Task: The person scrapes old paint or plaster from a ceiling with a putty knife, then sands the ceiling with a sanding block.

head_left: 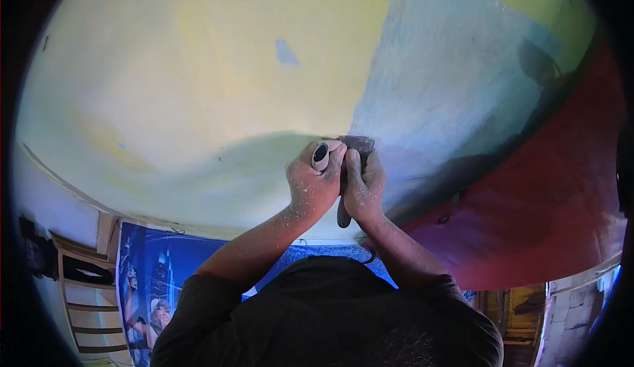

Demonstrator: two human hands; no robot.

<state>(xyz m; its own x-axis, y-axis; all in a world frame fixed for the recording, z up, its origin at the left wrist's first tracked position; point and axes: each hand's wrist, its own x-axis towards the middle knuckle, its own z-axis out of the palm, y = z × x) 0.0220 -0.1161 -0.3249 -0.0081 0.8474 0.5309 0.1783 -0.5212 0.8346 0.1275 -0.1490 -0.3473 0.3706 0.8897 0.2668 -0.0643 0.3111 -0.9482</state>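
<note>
A paint scraper [360, 143] with a wide dark blade lies against the painted surface [264, 89], its handle end sticking out below the hands. My right hand [367, 185] is closed around it, thumb pointing up along the tool. Close beside it, my left hand [310, 181] is wrapped around a short pale tube [321, 157] with a dark open end. The left fingertips meet the scraper near its blade. White dust speckles both hands and forearms. The blade sits near the border between yellow paint and a pale blue-grey area [436, 70].
A dark red sheet [548, 188] hangs along the right side. Below left are a printed blue banner [142, 261] and a wooden ladder-like frame [92, 307]. Wooden boards [518, 314] show at lower right. A bluish patch [286, 52] marks the yellow paint.
</note>
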